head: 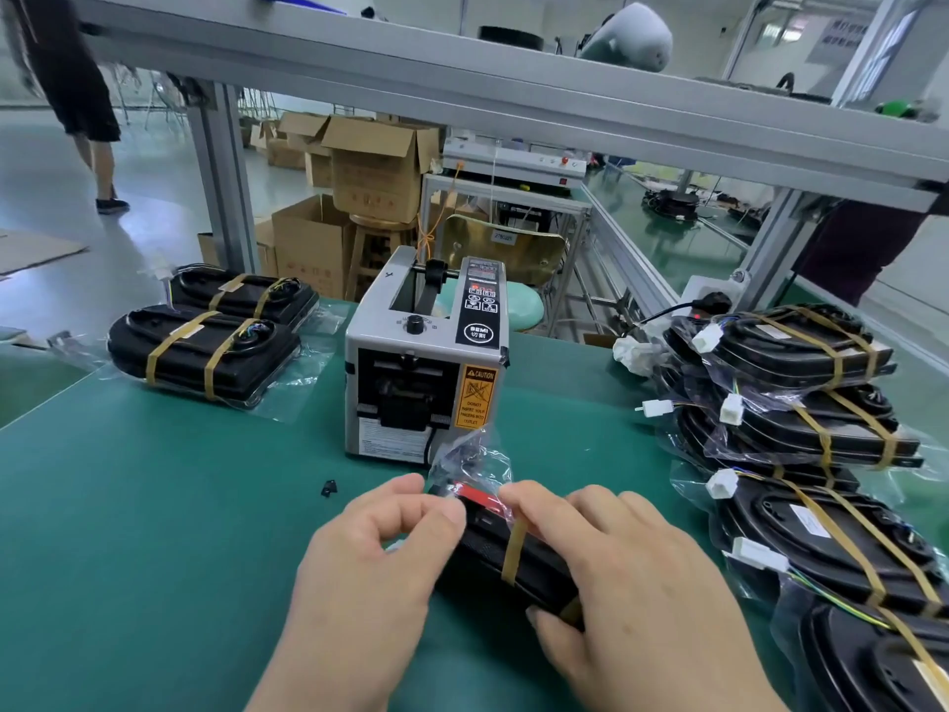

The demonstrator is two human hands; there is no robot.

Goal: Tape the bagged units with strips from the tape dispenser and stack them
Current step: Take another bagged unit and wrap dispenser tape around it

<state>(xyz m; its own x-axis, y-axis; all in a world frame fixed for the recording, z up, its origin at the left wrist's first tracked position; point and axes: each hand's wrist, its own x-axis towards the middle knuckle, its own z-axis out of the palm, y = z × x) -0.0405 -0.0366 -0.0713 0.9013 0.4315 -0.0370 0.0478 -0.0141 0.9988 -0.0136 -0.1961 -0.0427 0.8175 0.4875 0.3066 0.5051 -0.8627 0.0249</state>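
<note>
Near centre of green tabletop point(154, 506): bagged unit point(477, 557), just in front of tape dispenser point(426, 362), held between both hands. Resting on tabletop or lifted off it: cannot tell. Black body in clear bag, loose bag mouth bunched up at far end toward dispenser, red label point(472, 490) visible through plastic. One tan tape strip point(515, 549) wrapped across body, just beside right index finger.

Grip of left hand point(369, 552) closed: fingers curled, thumb and fingertips pinching far left end of unit through bag. Grip of right hand point(631, 573) closed over unit: fingers laid across top, thumb tucked at near edge, much of unit hidden under palm.

Dispenser grey, upright, outlet facing near side, orange caution sticker on front right, black knob on top.

Far left on tabletop: left taped units point(205, 352), two, one behind the other, each with two tan bands, well apart from dispenser. Along right side: right pile point(801, 403) of taped units, overlapping and leaning, white connectors sticking out to left.

Small black fragment point(328, 488) left of hands, touching nothing.

Beyond tabletop: aluminium frame point(462, 79) overhead, cardboard boxes point(375, 172), one on wooden stool point(380, 249), person point(77, 84) standing far left.
</note>
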